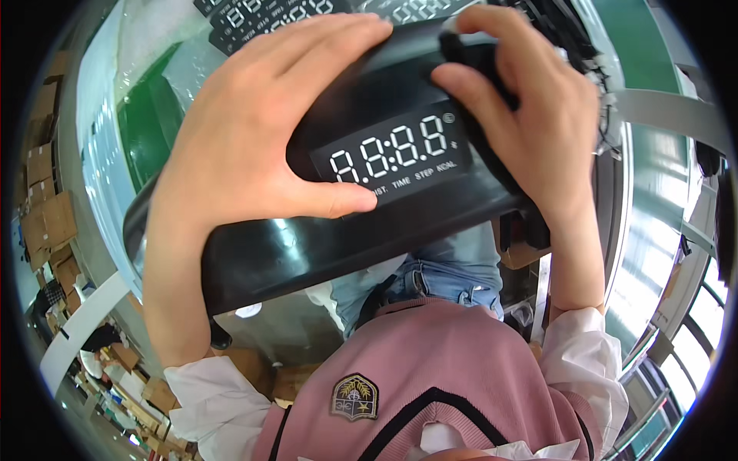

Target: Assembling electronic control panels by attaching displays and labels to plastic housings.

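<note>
A long, glossy black display console (284,257) lies tilted in front of me. A dark display panel (400,184) with white digit segments and small white lettering is set in its face. My left hand (254,138) spans the console, its thumb on the panel's lower edge and its stretched fingers over the upper side of the housing. At the upper right end, my right hand (538,100) is curled, with thumb and index finger closed around a black part (453,52) of the console. Blur and the fingers hide that part's exact shape.
More dark digit panels (265,19) lie beyond the console, near clear plastic film (188,69) and a green surface (150,115). Black cables or parts (588,69) are heaped at the far right. Cardboard boxes (50,219) stand on the floor at left.
</note>
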The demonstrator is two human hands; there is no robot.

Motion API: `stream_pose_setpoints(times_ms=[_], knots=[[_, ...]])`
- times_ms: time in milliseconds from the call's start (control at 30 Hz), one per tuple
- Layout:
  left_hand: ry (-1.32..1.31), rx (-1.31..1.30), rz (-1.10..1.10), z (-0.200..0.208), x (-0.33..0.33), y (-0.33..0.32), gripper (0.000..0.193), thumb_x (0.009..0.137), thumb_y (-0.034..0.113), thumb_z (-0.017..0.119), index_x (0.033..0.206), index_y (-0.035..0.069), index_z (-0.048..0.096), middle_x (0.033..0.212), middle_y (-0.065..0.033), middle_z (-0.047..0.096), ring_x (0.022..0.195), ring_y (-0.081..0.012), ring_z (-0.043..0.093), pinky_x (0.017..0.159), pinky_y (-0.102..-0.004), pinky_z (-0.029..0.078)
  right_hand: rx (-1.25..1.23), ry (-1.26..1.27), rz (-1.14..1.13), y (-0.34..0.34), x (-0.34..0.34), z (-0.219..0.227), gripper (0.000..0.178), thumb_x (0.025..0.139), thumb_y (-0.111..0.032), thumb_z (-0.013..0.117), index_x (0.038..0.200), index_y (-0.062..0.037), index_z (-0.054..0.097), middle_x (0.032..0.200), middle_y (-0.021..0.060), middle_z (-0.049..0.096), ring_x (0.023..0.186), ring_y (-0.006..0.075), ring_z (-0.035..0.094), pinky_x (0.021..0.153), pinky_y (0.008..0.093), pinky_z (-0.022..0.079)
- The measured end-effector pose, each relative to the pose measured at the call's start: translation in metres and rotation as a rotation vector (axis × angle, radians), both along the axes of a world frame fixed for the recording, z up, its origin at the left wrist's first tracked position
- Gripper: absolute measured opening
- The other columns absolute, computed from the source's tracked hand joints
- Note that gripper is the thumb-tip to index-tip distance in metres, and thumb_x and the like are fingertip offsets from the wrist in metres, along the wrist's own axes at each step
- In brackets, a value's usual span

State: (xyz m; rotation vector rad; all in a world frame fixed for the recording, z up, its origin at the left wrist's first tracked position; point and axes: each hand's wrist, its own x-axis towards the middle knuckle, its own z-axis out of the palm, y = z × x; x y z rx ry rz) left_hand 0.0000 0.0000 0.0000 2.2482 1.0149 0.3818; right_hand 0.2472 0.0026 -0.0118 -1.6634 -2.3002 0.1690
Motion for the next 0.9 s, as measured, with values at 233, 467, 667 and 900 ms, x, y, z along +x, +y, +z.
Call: stream_pose_setpoints(times_ms=[233,467,667,900], knots=[[0.346,0.410,0.442,0.016,0.010,-0.123,0.077,0.067,0.039,0.079,0.132,0.006,0.054,0.144,-0.0163,0.045,0.131,-0.0369,0.045,0.099,-0.0577,0.037,0.289,0.283,0.338,-0.005,0.003,0.002,0.050,0.075,-0.025,0.080,0.118,-0.0108,0.058,0.075,0.0050,0.057,0.063,0.0157,0.057,0.058,0.0284,0.046],[0.488,0.689,0.568,-0.003,-0.003,-0.170,0.066,0.072,0.028,0.078,0.130,0.006,0.057,0.137,-0.0160,0.052,0.128,-0.0374,0.048,0.095,-0.0550,0.042,0.216,0.492,0.116,0.075,0.046,0.016,0.020,0.078,-0.013,0.073,0.095,-0.0029,0.068,0.065,0.0072,0.059,0.059,0.0186,0.057,0.058,0.0309,0.046],[0.334,1.107,0.699,0.040,-0.034,-0.145,0.036,0.075,0.016,0.074,0.108,0.004,0.068,0.098,-0.0127,0.067,0.090,-0.0305,0.065,0.078,-0.0412,0.049,0.119,0.058,0.173,0.136,0.066,-0.010,0.019,0.074,-0.021,0.073,0.078,-0.0027,0.070,0.072,0.0152,0.066,0.069,0.0284,0.066,0.066,0.0371,0.053],[0.323,0.677,0.837,0.083,-0.073,-0.093,0.018,0.086,0.018,0.068,0.083,0.000,0.064,0.068,-0.0167,0.059,0.058,-0.0300,0.056,0.057,-0.0387,0.042,0.098,0.138,0.014,0.149,0.069,0.028,0.024,0.079,-0.018,0.067,0.096,-0.0011,0.071,0.076,0.0132,0.067,0.069,0.0229,0.067,0.066,0.0341,0.055]])
